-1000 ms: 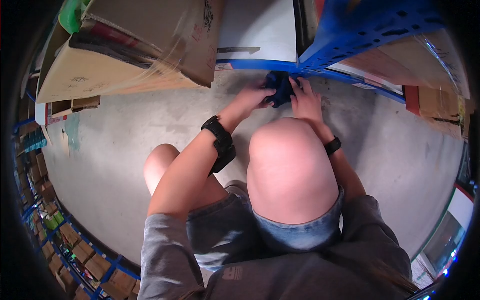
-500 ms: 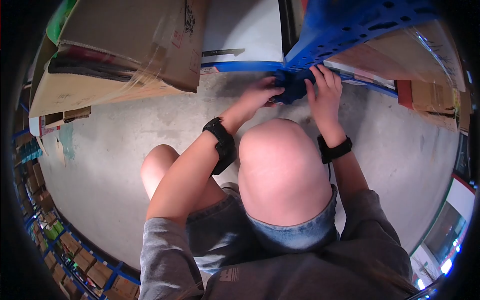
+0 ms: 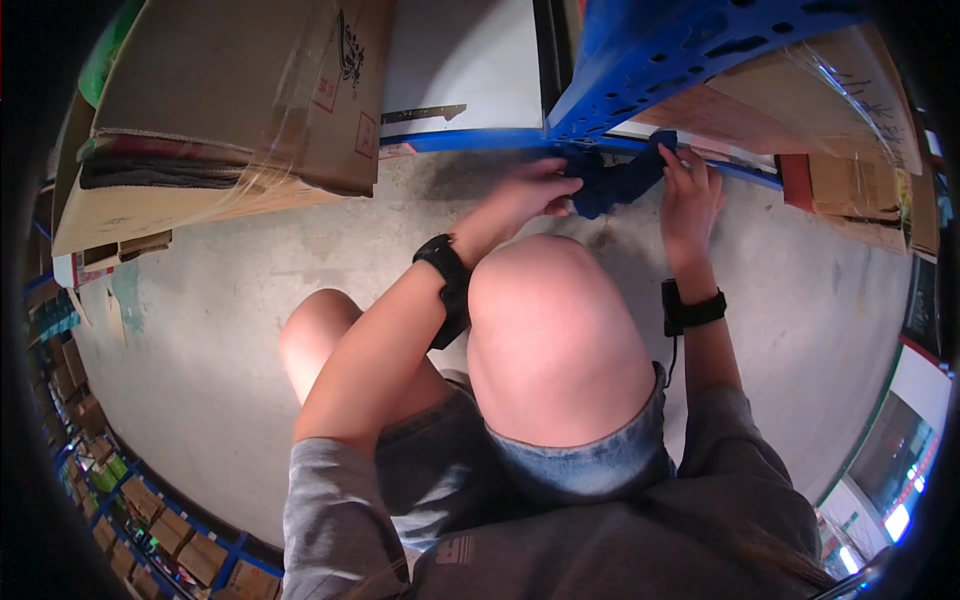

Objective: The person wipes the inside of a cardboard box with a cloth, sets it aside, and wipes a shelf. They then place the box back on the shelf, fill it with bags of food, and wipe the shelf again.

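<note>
A dark blue cloth [image 3: 618, 182] is stretched between my two hands, low against the blue metal shelf frame [image 3: 640, 60]. My left hand [image 3: 532, 192] grips its left end. My right hand [image 3: 688, 192] grips its right end, close to the shelf's bottom rail. Both wrists wear black bands. I am crouched, with my bare knee [image 3: 550, 320] just below the hands, over the concrete floor [image 3: 240, 300].
A large taped cardboard box [image 3: 220, 110] sits at the upper left. More boxes [image 3: 860, 150] fill the shelf on the right. A white panel [image 3: 465, 70] stands behind the cloth. Shelves of cartons [image 3: 130, 500] line the far left edge.
My hands have spread apart, pulling the bunched cloth out into a longer strip. My right hand has moved right and up along the shelf rail.
</note>
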Available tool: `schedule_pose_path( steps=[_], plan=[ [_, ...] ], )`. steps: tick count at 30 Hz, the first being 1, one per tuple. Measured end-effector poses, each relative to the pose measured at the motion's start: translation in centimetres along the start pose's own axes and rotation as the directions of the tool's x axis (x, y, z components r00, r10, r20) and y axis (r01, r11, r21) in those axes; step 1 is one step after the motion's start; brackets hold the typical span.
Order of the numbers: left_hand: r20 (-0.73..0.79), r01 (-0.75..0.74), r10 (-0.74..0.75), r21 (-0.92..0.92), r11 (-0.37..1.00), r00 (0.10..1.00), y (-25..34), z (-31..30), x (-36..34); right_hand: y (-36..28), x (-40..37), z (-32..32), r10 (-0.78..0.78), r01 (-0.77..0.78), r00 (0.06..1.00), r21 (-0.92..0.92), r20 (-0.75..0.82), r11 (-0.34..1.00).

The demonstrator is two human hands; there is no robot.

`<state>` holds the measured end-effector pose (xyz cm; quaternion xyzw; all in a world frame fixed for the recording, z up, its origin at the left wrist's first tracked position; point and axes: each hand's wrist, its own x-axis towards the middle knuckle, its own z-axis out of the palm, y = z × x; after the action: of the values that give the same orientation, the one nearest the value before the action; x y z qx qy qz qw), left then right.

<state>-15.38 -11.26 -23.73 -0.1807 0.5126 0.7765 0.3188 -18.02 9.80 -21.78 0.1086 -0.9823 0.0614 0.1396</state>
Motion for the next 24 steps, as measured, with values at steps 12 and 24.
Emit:
schedule_pose_path(
  steps=[12,24],
  plan=[
    [-0.085,-0.020,0.025,0.052,0.998,0.996,-0.2,-1.7,-0.7,-5.7,0.4,0.5,-0.130,0.147,0.989,0.288,-0.075,0.946],
    [-0.003,0.009,-0.009,0.086,0.996,1.000,-1.2,-2.6,-0.5,-5.9,-3.4,1.8,0.157,-0.207,0.978,0.691,0.136,0.692]
  ],
)
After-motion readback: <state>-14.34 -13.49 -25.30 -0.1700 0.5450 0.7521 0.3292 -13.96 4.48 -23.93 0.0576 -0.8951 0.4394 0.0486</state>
